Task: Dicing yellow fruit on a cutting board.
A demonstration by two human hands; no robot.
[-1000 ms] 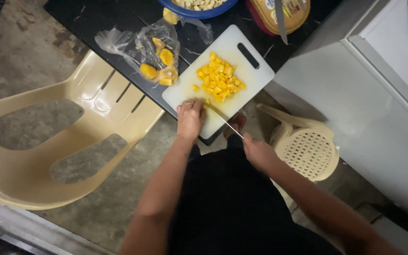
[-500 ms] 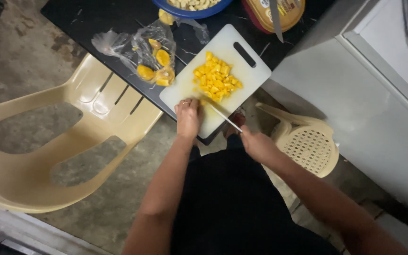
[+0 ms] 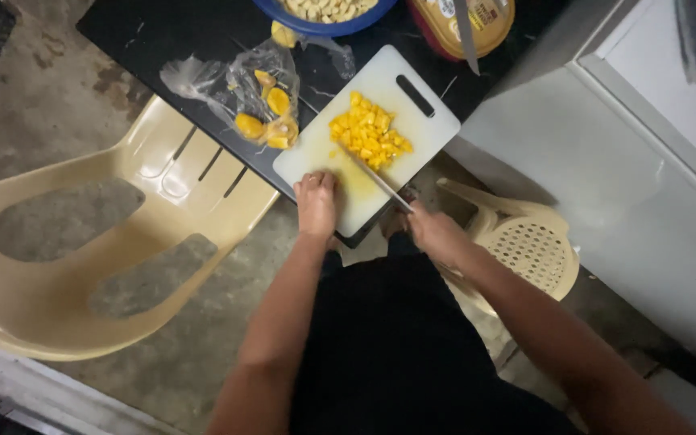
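Fingers of left hand (image 3: pixel 316 203) press together on white plastic cutting board (image 3: pixel 380 105); right hand (image 3: pixel 437 232) grips slim knife (image 3: pixel 380 182) beside yellow fruit cubes (image 3: pixel 370 133) — a slip risks nicked fingertips

Smooth white plastic cutting board (image 3: pixel 324 153), glossy metal knife blade (image 3: pixel 376 179), crinkled clear plastic bag (image 3: pixel 231 84), matt beige plastic chair (image 3: pixel 82 266)

The dark worktop (image 3: pixel 163 32) is bare at the upper left of the frame, leaving a hand room there. Toward top centre it is crowded: a plastic bag (image 3: pixel 239 89), a blue bowl (image 3: pixel 328 20) and a yellow tub (image 3: pixel 461 24) ring the cutting board (image 3: pixel 316 149). Two plastic chairs (image 3: pixel 106 242) flank the near edge.
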